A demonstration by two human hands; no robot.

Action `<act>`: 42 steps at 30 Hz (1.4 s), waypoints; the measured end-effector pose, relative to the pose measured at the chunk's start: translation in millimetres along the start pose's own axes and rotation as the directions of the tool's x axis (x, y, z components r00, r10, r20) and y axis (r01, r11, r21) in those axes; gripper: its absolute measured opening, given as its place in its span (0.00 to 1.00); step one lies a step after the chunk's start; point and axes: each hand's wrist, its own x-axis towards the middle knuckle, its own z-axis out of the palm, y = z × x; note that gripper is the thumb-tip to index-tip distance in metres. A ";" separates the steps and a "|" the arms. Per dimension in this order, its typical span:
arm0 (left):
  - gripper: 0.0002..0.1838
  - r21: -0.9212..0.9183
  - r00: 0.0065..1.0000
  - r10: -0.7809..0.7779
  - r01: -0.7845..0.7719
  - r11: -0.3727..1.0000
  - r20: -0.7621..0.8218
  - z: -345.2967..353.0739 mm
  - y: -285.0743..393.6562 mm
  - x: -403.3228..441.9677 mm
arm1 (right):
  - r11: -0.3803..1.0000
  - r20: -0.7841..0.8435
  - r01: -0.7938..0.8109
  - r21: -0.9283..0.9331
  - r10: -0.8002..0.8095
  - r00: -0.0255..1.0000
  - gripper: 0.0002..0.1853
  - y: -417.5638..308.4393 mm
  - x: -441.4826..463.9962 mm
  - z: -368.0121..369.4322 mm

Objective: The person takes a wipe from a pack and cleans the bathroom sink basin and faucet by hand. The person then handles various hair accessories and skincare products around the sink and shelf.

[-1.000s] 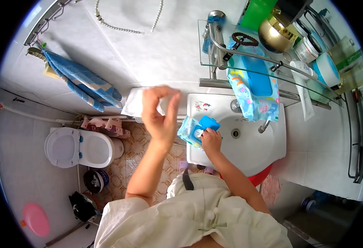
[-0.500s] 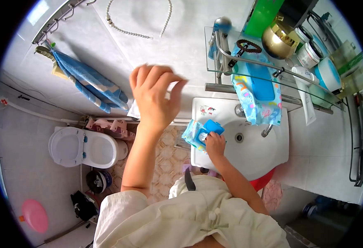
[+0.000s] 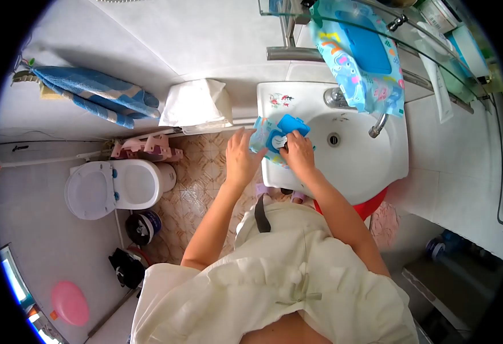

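Wipes pack (image 3: 261, 135) lies between both hands' fingers, lid (image 3: 293, 124) already open; right hand (image 3: 301, 153) has curled fingers beside a white wipe (image 3: 279, 141), not yet free, grip unclear; left hand (image 3: 242, 163) has fingers loosely spread, holding nothing visible.

No text is legible; the jar label (image 3: 437, 16) seems blurred.

Home bathroom: open toilet (image 3: 115, 188), white washbasin (image 3: 363, 160) with tap (image 3: 380, 124), hanging blue towel (image 3: 91, 89), patterned tile floor (image 3: 197, 163)
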 end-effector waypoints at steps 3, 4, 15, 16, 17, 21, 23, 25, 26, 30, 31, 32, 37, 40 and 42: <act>0.33 0.044 1.000 0.003 -0.004 0.999 0.012 12.4 -2.2 4.2 | 0.978 0.092 -0.121 0.168 0.107 0.990 0.10 7.9 -5.8 -0.1; 0.33 0.088 0.997 0.055 -0.059 0.994 0.054 16.9 -5.1 5.0 | 0.905 0.122 -0.198 0.377 0.163 0.979 0.10 10.5 -9.1 -2.4; 0.35 0.032 0.985 -0.075 0.071 0.997 0.153 32.8 -20.6 -5.6 | -0.087 0.327 -0.317 0.945 0.333 0.884 0.06 36.4 -21.3 -30.8; 0.34 0.150 0.994 -0.033 0.018 0.989 0.104 30.1 -15.6 -4.9 | -0.104 0.341 -0.326 0.940 0.359 0.869 0.06 34.4 -21.1 -33.6; 0.34 0.149 0.994 -0.028 0.012 0.989 0.105 28.9 -13.3 -3.6 | -0.121 0.357 -0.336 0.934 0.382 0.852 0.06 33.2 -21.2 -37.0; 0.30 0.161 0.967 0.252 -0.255 0.953 0.042 31.2 -2.1 -8.0 | -0.215 0.328 -0.253 0.943 0.496 0.804 0.07 29.0 -23.1 -61.5; 0.28 0.089 0.906 0.403 -0.416 0.905 0.132 40.4 0.6 -17.4 | -0.218 0.348 -0.273 0.937 0.666 0.660 0.06 38.5 -31.9 -71.2; 0.27 0.097 0.886 0.398 -0.429 0.898 0.237 44.4 9.0 -27.1 | -0.224 0.294 -0.192 0.956 0.677 0.674 0.08 43.4 -42.5 -78.8; 0.28 0.147 0.875 0.402 -0.450 0.881 0.270 48.4 9.4 -32.2 | -0.224 0.298 -0.198 0.954 0.661 0.689 0.08 51.7 -51.8 -75.7; 0.30 0.257 0.870 0.366 -0.456 0.852 0.330 54.4 10.7 -38.5 | -0.203 0.379 -0.328 0.923 0.631 0.677 0.10 65.0 -68.1 -67.4; 0.29 0.278 0.880 0.341 -0.436 0.856 0.331 55.5 12.5 -39.9 | -0.150 0.402 -0.404 0.902 0.632 0.663 0.12 66.2 -68.9 -63.0; 0.29 0.276 0.875 0.348 -0.445 0.852 0.338 56.6 13.3 -40.3 | -0.081 0.410 -0.436 0.896 0.523 0.747 0.18 66.8 -69.8 -57.9; 0.26 -0.018 0.967 0.250 -0.249 0.968 0.050 47.5 9.4 -40.6 | 0.681 0.248 -0.407 0.608 0.325 0.913 0.29 28.7 -32.6 -21.1; 0.32 -0.267 0.932 -0.254 0.184 0.946 -0.257 50.5 -3.7 -49.7 | 0.847 0.173 -0.348 0.403 0.303 0.937 0.29 1.1 -49.0 -33.6; 0.35 -0.523 0.854 -0.510 0.390 0.758 -0.103 66.8 -26.9 -51.6 | 0.945 0.330 -0.241 0.220 0.160 0.930 0.31 -5.5 -65.3 -28.0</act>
